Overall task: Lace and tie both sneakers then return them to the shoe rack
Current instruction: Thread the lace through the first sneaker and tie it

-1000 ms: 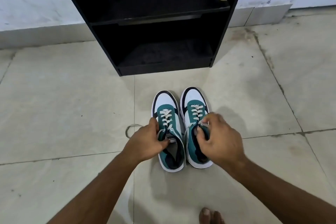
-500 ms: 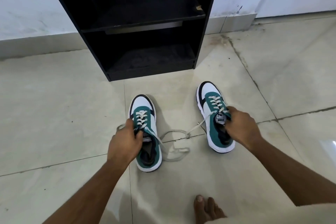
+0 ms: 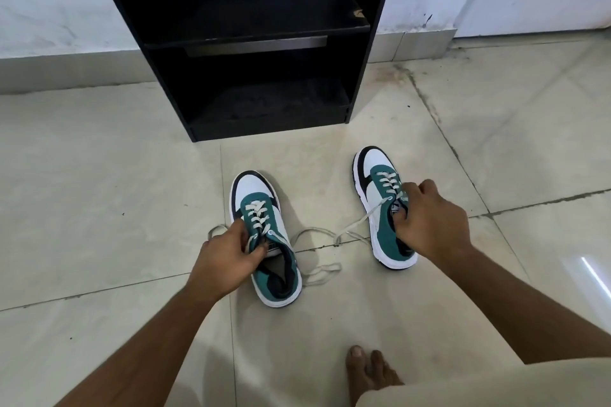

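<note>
Head view shows my left hand [image 3: 222,258] and right hand [image 3: 429,221] each pinching a teal-and-white canvas sneaker's [image 3: 264,241] tongue, loose white laces [image 3: 322,269] untied; tying comes next.

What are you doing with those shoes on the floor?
A person is holding two green and white sneakers on the tiled floor, in front of a black shoe rack. The left hand grips the tongue of the left sneaker, and the right hand grips the tongue of the right sneaker. The sneakers sit apart. Both are laced, but the lace ends trail loose on the floor, untied. The visible rack shelves hold no shoes.
</note>
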